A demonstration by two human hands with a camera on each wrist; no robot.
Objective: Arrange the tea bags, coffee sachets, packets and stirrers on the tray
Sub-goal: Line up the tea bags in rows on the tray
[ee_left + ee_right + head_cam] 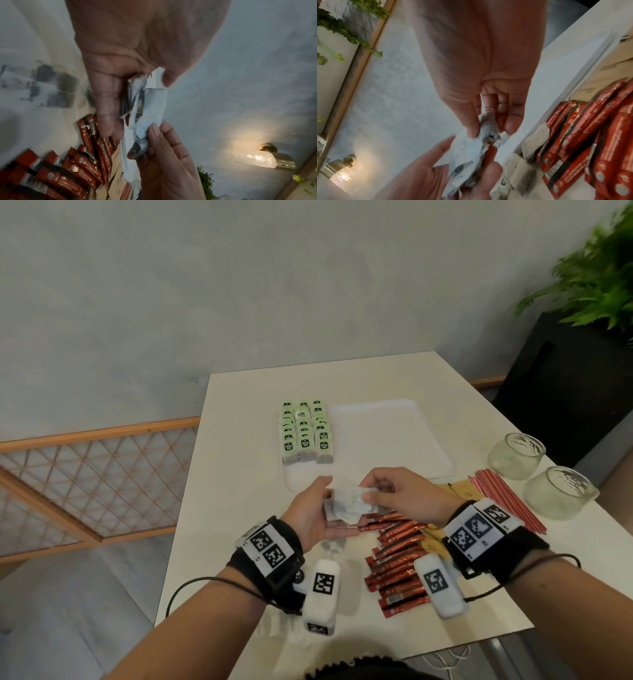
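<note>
With three rows of tea bags [304, 433] laid beyond the grip, more tea bags [346, 505] are pinched between left hand [313, 517] and right hand [404, 494], while coffee sachets [394, 559] and stirrers [507, 505] beneath and beside it are judged left.

Surface [239, 491]: pale cream rectangular top, set beside a grey wall. Lying directly on it: one white tray [394, 440] at the far middle; a spread of red coffee sachets [397, 566] at the near middle; brown packets [455, 489] partly covered beside them; a bundle of red stirrers [503, 501] to the right; two empty glass jars [517, 455] [560, 493] at the right edge; loose tea bags [56, 86] near the left.
</note>
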